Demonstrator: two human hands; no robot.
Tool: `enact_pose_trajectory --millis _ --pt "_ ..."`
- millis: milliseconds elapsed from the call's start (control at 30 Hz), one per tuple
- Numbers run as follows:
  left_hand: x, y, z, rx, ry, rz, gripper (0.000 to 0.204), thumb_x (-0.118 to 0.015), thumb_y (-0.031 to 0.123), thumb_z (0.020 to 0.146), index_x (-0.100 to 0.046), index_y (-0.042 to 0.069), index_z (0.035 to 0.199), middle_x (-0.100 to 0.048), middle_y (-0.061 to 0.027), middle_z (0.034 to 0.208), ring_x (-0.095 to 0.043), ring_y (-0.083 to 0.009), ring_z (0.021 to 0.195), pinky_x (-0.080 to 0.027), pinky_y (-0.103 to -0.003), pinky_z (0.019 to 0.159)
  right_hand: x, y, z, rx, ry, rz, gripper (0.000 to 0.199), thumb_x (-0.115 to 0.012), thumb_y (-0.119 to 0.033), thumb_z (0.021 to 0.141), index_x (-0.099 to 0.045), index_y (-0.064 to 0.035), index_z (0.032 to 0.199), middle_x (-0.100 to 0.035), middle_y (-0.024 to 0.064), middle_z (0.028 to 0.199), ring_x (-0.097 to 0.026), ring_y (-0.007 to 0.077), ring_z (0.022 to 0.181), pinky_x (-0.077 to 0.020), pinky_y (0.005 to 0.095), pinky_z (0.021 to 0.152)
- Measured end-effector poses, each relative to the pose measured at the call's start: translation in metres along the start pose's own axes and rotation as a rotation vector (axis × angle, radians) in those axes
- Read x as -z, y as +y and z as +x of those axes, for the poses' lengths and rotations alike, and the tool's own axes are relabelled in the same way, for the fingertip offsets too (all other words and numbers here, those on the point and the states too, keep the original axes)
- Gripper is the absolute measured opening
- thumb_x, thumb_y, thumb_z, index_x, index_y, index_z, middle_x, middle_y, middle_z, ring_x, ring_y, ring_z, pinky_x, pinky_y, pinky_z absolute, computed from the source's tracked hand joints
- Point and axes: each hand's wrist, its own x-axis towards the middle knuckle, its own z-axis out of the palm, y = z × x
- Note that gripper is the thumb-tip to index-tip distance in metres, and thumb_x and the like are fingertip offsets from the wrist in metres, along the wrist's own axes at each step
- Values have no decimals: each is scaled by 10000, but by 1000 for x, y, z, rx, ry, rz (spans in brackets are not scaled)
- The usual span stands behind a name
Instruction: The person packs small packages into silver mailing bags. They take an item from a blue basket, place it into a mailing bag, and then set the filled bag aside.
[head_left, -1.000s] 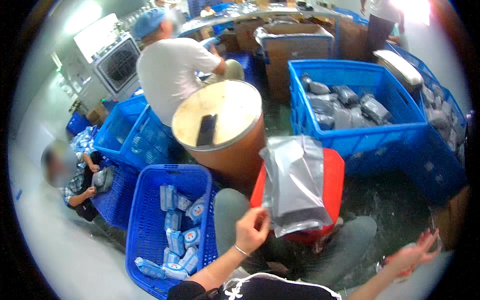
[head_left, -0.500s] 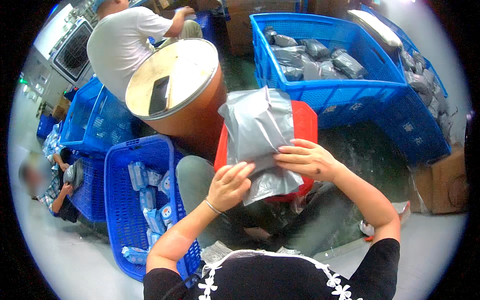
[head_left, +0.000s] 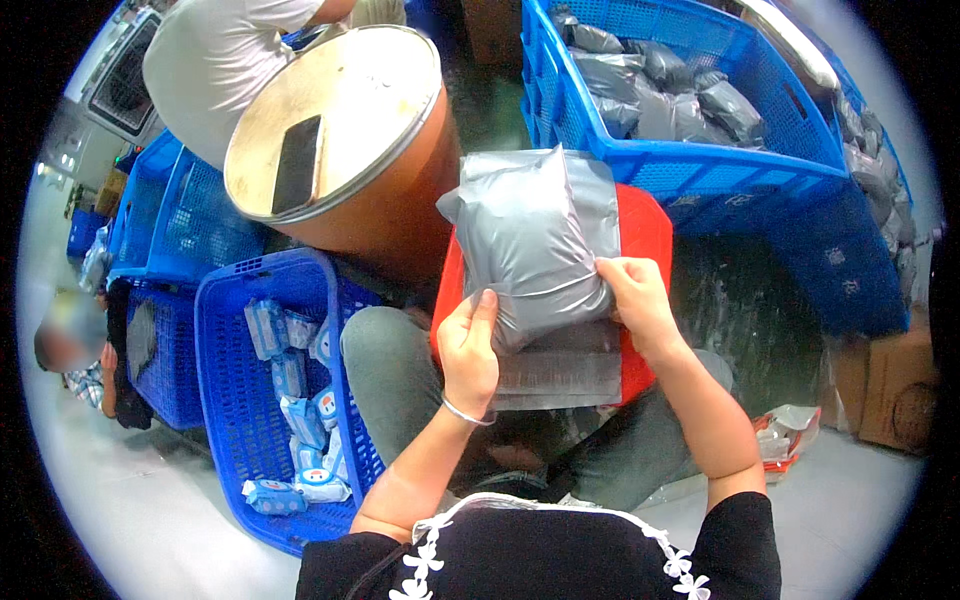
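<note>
**Grey mailer bag gripped at its open end, both hands closed on the flap**

While I watch through the head camera, the grey plastic mailer bag (head_left: pixel 535 235) lies on the red stool (head_left: pixel 645 235) between the person's knees, its stuffed body pointing away and its flat flap end toward the wearer. The left hand (head_left: pixel 470 350) is clenched on the bag's lower left corner, thumb on top, a thin bangle (head_left: pixel 466 413) at the wrist. The right hand (head_left: pixel 635 300) pinches the lower right edge, fingers curled over the fold line. A second ago only the left hand was near the bag and the right hung low and free; half a second ago both had arrived; now both hold it and the flap lies stretched flat. I judge this to mean the filling is over and the mouth is being folded or sealed.

Just left of the knee stands a blue basket (head_left: pixel 215 330) holding small blue-and-white packets (head_left: pixel 300 420). Beyond the stool rises a brown drum (head_left: pixel 340 150) with a dark phone (head_left: pixel 297 163) on its lid. A large blue crate (head_left: pixel 700 170), upper right, holds many filled grey bags (head_left: pixel 670 90). A person in a white shirt (head_left: pixel 215 60) works behind the drum; another sits at far left.
</note>
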Motion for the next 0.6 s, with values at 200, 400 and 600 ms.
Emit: enact_pose_trajectory --millis 200,400,600 --pt "6 -2 16 -214 43 372 196 -622 7 877 -488 40 1016 -500 -15 892 -495 -98 794 -442 -231 675 -3 -1 14 164 67 -291 213 -584 -205 875 -591 7 893 -616 79 753 -551 118 689 -455 308 621" --pt "14 -22 18 -226 -12 346 351 -609 -15 869 -469 5 1190 -549 -87 1090 -538 -184 1029 -435 -314 930 -5 5 15 237 -202 -454 388 -401 -322 1032 -519 -34 1263 -618 240 1130 -640 397 983 -502 484 811" --pt "-9 -2 -7 -334 -105 368 560 -745 89 800 -476 -41 1274 -575 -122 1232 -567 -202 1078 -441 -318 958 -5 -16 -30 577 -463 -182 1106 -693 -484 837 56 -127 1567 -165 240 1591 -244 339 1460 -223 376 1172"
